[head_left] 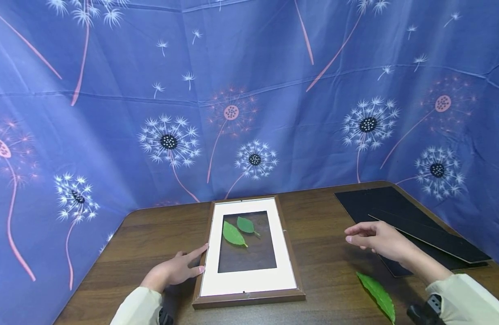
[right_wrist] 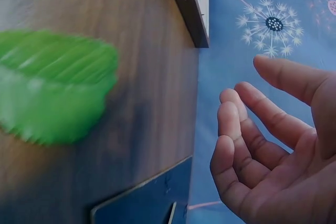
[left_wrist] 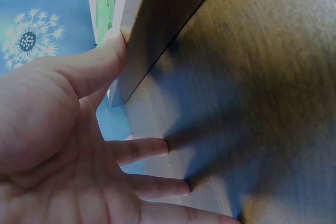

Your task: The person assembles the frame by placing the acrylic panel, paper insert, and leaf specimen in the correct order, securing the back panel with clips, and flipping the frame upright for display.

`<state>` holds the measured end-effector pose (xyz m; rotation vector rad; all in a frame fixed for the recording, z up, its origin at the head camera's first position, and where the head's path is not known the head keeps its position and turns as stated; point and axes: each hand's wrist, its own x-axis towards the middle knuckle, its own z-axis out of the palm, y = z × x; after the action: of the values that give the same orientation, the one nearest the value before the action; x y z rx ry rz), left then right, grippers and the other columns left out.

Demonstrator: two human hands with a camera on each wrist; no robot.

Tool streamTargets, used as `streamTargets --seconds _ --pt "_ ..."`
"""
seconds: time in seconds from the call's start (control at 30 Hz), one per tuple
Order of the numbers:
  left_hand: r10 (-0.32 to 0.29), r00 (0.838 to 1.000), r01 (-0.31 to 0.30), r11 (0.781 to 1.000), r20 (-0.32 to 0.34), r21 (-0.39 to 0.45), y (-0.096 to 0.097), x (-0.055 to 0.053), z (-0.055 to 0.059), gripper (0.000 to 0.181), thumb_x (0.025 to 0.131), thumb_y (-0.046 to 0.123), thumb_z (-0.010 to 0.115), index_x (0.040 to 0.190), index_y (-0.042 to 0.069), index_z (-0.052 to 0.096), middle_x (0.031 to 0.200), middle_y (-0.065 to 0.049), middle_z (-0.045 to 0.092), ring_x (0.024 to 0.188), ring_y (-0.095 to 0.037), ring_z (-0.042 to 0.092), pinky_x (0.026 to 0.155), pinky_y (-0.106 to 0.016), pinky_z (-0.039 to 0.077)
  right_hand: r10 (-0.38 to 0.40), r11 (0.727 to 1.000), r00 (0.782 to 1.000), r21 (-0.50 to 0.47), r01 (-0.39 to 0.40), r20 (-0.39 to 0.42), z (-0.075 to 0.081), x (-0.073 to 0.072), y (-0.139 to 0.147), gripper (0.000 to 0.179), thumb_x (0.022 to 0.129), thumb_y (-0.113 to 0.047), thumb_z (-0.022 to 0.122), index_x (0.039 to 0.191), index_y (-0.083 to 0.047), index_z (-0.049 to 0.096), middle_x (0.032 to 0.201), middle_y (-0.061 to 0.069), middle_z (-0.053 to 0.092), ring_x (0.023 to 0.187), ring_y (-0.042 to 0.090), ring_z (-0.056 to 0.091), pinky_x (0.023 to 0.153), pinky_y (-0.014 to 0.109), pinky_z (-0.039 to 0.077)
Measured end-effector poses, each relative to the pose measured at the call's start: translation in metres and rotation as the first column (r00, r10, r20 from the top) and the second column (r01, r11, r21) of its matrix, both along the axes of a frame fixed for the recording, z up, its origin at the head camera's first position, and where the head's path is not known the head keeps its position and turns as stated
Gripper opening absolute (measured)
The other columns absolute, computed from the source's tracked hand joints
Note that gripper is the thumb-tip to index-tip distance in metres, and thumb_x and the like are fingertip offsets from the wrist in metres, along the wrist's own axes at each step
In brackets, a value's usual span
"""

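Observation:
A brown picture frame [head_left: 249, 298] with a white mat [head_left: 210, 282] lies on the table. Two green leaves, a lighter one [head_left: 233, 234] and a darker one [head_left: 246, 225], lie in the mat's dark window. My left hand [head_left: 174, 271] touches the frame's left edge with thumb and index finger; in the left wrist view its other fingertips [left_wrist: 160, 145] rest on the wood. Over the table to the frame's right hovers my right hand [head_left: 385, 241], fingers loosely bent and holding nothing. Below it lies a larger loose leaf [head_left: 378, 295], seen blurred and close [right_wrist: 58, 85] in the right wrist view.
Black boards [head_left: 367, 201] lie at the back right of the wooden table [head_left: 318, 253], a narrower piece [head_left: 432, 237] resting aslant on top. A blue cloth [head_left: 298, 149] printed with dandelions hangs behind and at both sides.

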<state>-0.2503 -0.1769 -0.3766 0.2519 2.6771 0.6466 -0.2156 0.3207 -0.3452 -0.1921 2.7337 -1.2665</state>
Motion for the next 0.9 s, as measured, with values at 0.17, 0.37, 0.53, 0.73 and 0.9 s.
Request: streamTargets --seconds 0.17,0.37,0.53,0.73,0.9 --pt "0.016 1.000 -0.016 1.000 0.017 0.002 0.000 0.000 -0.001 0.066 0.101 0.034 0.063 0.159 0.019 0.035 0.148 -0.049 0.024 0.127 -0.070 0.037 0.098 -0.081 0.030 -0.007 1.000 1.000 0.022 0.007 0.006 -0.007 0.011 0.016 0.042 0.103 -0.026 0.062 0.129 0.007 0.063 0.112 0.012 0.071 0.092 0.025 0.066 0.070 0.039 0.052" --pt "0.022 0.999 -0.022 1.000 0.033 -0.002 -0.001 0.000 -0.001 0.066 0.102 0.034 0.062 0.160 0.019 0.033 0.150 -0.048 0.021 0.129 -0.069 0.035 0.099 -0.080 0.029 -0.025 0.998 0.999 0.056 0.023 0.028 -0.018 0.021 0.031 0.041 0.103 -0.027 0.061 0.127 0.006 0.065 0.108 0.010 0.072 0.086 0.020 0.063 0.065 0.035 0.050" --pt "0.023 1.000 -0.023 1.000 0.020 -0.004 -0.002 0.001 -0.002 0.067 0.101 0.035 0.063 0.159 0.018 0.035 0.147 -0.050 0.022 0.128 -0.070 0.036 0.098 -0.081 0.029 -0.077 0.994 0.995 0.081 0.072 0.063 -0.026 0.029 0.038 0.041 0.103 -0.031 0.061 0.124 0.004 0.067 0.101 0.005 0.071 0.080 0.016 0.059 0.061 0.031 0.047" --pt "0.027 1.000 -0.027 1.000 0.016 -0.012 -0.002 0.000 -0.004 0.067 0.101 0.035 0.064 0.159 0.018 0.035 0.147 -0.050 0.023 0.127 -0.070 0.037 0.098 -0.080 0.030 -0.109 0.993 0.986 0.056 0.102 0.124 -0.035 0.038 0.045 0.038 0.103 -0.032 0.060 0.120 0.001 0.070 0.102 0.005 0.071 0.082 0.017 0.059 0.060 0.031 0.046" --pt "0.029 0.999 -0.029 0.999 0.014 -0.016 -0.001 0.002 -0.003 0.066 0.101 0.034 0.064 0.159 0.018 0.036 0.146 -0.050 0.025 0.126 -0.070 0.039 0.098 -0.080 0.030 -0.094 0.995 0.975 0.046 0.087 0.202 -0.039 0.044 0.048 0.032 0.103 -0.033 0.061 0.111 -0.004 0.072 0.094 0.000 0.065 0.081 0.018 0.056 0.061 0.031 0.043"
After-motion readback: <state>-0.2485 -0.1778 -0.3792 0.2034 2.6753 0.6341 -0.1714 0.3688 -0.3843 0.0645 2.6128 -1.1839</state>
